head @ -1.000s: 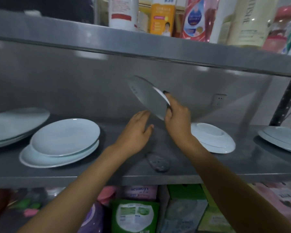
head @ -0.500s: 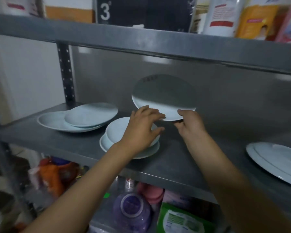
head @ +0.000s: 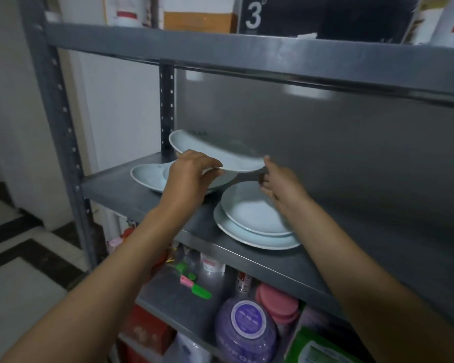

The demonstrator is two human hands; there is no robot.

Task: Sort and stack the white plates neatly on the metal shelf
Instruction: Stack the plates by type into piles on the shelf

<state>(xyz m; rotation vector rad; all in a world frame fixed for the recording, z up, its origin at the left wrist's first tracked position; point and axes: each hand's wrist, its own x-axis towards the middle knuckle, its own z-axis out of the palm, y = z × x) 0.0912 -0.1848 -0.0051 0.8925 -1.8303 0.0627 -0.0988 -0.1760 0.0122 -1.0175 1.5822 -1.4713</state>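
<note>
**Plate held above the shelf**

Your left hand (head: 192, 176) and right hand (head: 281, 184) each close their grip on the edge of one white plate (head: 220, 153), in the air above the left plate stack (head: 147, 176) on the metal shelf (head: 110, 187). A second stack (head: 254, 226) lies just beside.

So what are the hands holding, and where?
A white plate, held above the shelf: left hand grips its near rim, right hand touches its right edge.

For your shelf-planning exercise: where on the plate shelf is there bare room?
Bare metal shelf stretches right of the two-plate stack, and along the front edge. The left end is crowded: another stack, with both hands holding the lifted plate above it.
</note>
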